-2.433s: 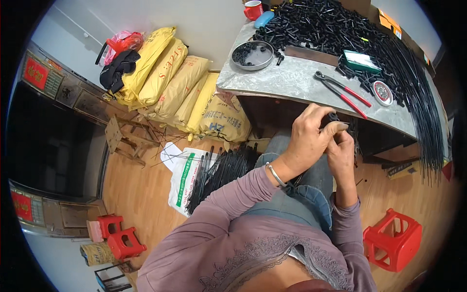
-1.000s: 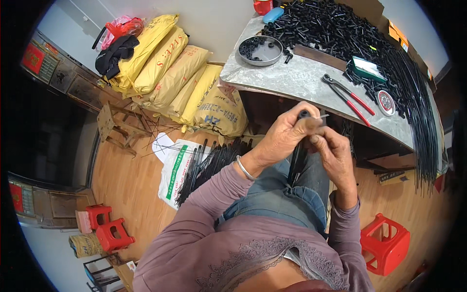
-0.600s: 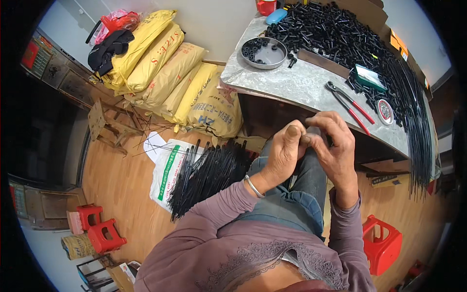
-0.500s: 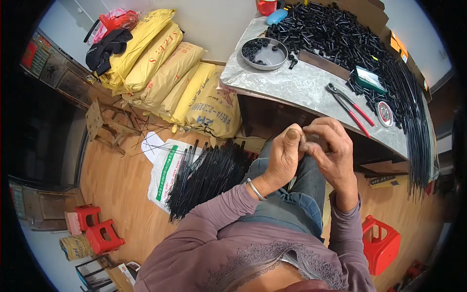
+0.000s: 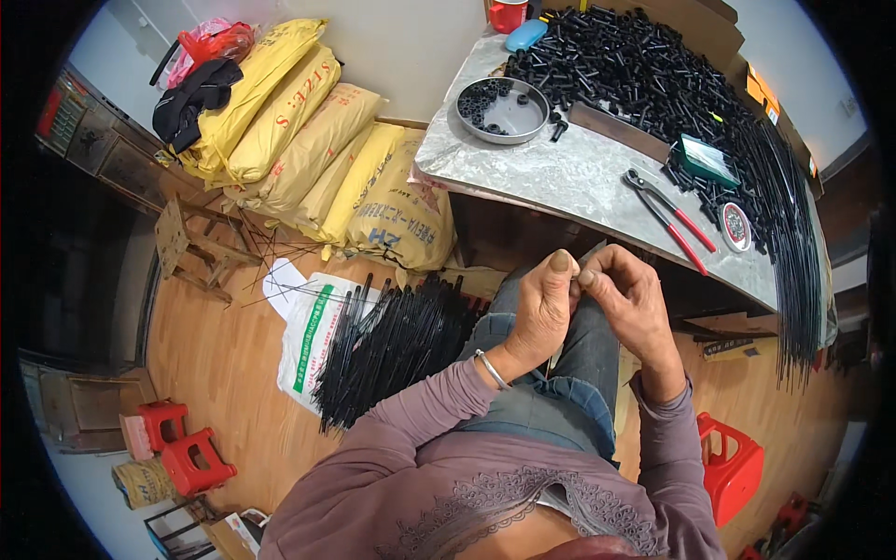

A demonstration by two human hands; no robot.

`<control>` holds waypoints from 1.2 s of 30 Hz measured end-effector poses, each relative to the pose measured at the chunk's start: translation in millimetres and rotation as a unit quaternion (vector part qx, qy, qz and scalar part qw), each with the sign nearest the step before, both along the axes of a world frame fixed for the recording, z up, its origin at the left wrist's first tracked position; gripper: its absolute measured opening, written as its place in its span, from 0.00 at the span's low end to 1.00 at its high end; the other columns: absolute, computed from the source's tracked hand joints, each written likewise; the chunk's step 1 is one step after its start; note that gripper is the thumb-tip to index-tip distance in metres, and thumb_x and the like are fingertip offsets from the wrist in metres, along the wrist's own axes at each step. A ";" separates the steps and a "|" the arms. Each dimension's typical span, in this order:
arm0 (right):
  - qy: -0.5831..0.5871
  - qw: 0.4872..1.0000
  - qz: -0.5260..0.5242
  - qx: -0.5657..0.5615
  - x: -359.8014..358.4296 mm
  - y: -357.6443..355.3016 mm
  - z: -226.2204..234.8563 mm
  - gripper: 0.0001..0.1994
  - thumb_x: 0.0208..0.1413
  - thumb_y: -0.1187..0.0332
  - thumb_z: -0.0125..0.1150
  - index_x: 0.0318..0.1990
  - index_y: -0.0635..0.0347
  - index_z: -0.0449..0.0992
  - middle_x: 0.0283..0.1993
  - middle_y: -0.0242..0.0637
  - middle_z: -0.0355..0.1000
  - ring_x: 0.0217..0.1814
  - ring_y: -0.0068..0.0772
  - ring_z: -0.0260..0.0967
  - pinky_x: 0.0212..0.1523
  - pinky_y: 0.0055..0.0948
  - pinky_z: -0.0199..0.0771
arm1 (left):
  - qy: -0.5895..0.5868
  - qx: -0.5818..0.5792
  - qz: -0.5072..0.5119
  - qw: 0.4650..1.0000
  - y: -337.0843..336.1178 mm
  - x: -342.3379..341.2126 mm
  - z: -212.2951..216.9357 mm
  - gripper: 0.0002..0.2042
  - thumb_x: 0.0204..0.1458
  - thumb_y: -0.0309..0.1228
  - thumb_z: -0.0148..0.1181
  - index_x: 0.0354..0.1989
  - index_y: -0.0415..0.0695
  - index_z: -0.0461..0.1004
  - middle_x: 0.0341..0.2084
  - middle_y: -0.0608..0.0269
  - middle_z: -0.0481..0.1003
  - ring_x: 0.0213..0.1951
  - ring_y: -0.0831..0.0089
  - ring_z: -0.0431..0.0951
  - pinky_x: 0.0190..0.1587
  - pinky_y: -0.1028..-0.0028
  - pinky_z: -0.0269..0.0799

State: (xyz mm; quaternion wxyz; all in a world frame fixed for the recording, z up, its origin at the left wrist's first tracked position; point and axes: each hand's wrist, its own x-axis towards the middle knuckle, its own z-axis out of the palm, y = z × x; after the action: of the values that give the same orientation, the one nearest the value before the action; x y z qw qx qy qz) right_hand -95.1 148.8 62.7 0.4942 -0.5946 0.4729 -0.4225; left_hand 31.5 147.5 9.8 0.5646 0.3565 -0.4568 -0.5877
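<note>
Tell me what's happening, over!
Left hand and right hand pinched together over the lap, item between fingertips too small to identify. Bundle of thin black rods beside left knee. Nothing blocking.

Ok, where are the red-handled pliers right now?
In the head view, the red-handled pliers lie on the grey table, toward the right, between the green box and the small round tin, beyond the right hand.

My left hand and right hand meet over my lap, thumbs almost touching at the tips. My fingers are curled in, pinching together at the top. Both forearms rise from my body, sleeves drawn to the wrists, elbows bent close at my sides.
</note>
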 end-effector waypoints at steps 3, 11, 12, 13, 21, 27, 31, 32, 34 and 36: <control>0.079 0.996 -0.032 -0.002 -9.9 4.6 -0.3 0.07 0.56 0.71 0.57 0.30 0.64 0.69 0.27 0.33 0.69 0.29 0.21 0.66 0.32 0.21 0.66 | 0.022 0.025 -0.014 0.999 -5.0 -1.3 -1.1 0.26 0.63 0.55 0.34 0.23 0.45 0.63 0.14 0.76 0.57 0.17 0.87 0.56 0.19 0.83 0.49; 0.222 0.950 -0.026 -0.219 -12.2 -24.0 17.9 0.05 0.54 0.72 0.56 0.31 0.66 0.70 0.26 0.39 0.68 0.27 0.34 0.66 0.28 0.27 0.67 | -0.005 0.010 0.000 1.000 -9.9 -9.3 1.4 0.28 0.62 0.56 0.32 0.22 0.47 0.63 0.12 0.75 0.58 0.13 0.84 0.56 0.16 0.82 0.49; 0.211 0.958 0.009 -0.192 -19.8 -34.2 16.9 0.06 0.57 0.73 0.54 0.32 0.67 0.68 0.24 0.31 0.66 0.25 0.19 0.62 0.26 0.21 0.65 | 0.020 0.010 -0.019 1.000 -12.8 -12.2 -0.6 0.28 0.62 0.57 0.33 0.22 0.46 0.62 0.11 0.75 0.56 0.12 0.84 0.54 0.15 0.82 0.48; 0.119 0.985 0.037 -0.121 -26.8 -40.4 2.7 0.09 0.59 0.68 0.55 0.32 0.65 0.68 0.23 0.26 0.65 0.24 0.17 0.59 0.24 0.19 0.61 | 0.045 0.010 -0.037 0.998 -14.6 -15.1 -1.6 0.29 0.61 0.59 0.33 0.22 0.46 0.62 0.10 0.75 0.54 0.12 0.84 0.53 0.15 0.82 0.47; 0.017 0.999 -0.026 -0.012 -41.7 -11.1 -19.5 0.11 0.59 0.62 0.56 0.33 0.61 0.71 0.25 0.25 0.66 0.24 0.14 0.60 0.25 0.16 0.62 | 0.043 0.014 -0.044 0.998 -3.8 -18.1 1.1 0.29 0.58 0.61 0.36 0.21 0.45 0.59 0.09 0.74 0.52 0.11 0.84 0.51 0.14 0.82 0.46; 0.377 0.845 -0.301 -0.229 -134.6 -67.5 -39.4 0.10 0.54 0.65 0.61 0.34 0.63 0.75 0.31 0.35 0.72 0.33 0.28 0.71 0.33 0.28 0.69 | 0.047 0.018 -0.060 0.997 -6.9 -23.8 8.1 0.29 0.60 0.58 0.37 0.19 0.44 0.59 0.12 0.74 0.54 0.14 0.87 0.52 0.16 0.83 0.47; 0.517 0.768 -0.247 -0.288 -145.3 -83.7 -61.6 0.11 0.49 0.61 0.64 0.31 0.61 0.75 0.33 0.37 0.70 0.39 0.41 0.68 0.37 0.36 0.67 | 0.030 0.013 -0.065 0.997 -6.9 -24.7 8.5 0.29 0.60 0.58 0.36 0.19 0.45 0.59 0.10 0.74 0.53 0.13 0.85 0.51 0.15 0.82 0.48; 0.546 0.747 -0.227 -0.304 -143.5 -86.3 -65.1 0.12 0.49 0.60 0.64 0.30 0.60 0.75 0.33 0.36 0.70 0.40 0.42 0.67 0.39 0.39 0.66 | 0.019 0.004 -0.067 0.998 -7.8 -23.7 8.2 0.29 0.60 0.60 0.35 0.20 0.46 0.58 0.10 0.73 0.52 0.12 0.84 0.50 0.14 0.81 0.48; 0.546 0.754 -0.215 -0.297 -143.6 -87.3 -67.2 0.12 0.49 0.60 0.64 0.30 0.59 0.74 0.34 0.37 0.69 0.42 0.43 0.66 0.40 0.40 0.64 | 0.017 0.004 -0.065 0.998 -8.7 -25.4 8.0 0.29 0.60 0.59 0.35 0.20 0.46 0.58 0.10 0.73 0.52 0.12 0.83 0.50 0.14 0.81 0.49; 0.572 0.722 -0.205 -0.330 -147.8 -88.1 -70.9 0.12 0.50 0.61 0.63 0.31 0.60 0.72 0.35 0.38 0.68 0.43 0.43 0.65 0.41 0.40 0.63 | 0.017 0.006 -0.067 0.998 -8.3 -27.6 8.4 0.29 0.60 0.59 0.35 0.20 0.46 0.58 0.10 0.73 0.52 0.12 0.83 0.50 0.14 0.81 0.49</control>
State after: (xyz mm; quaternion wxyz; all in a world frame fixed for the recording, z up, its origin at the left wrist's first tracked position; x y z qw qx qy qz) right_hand -242.9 60.7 -8.2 -0.1963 -0.7376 0.6068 -0.2220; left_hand 3.9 139.2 18.1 0.5294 0.3180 -0.4670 -0.6329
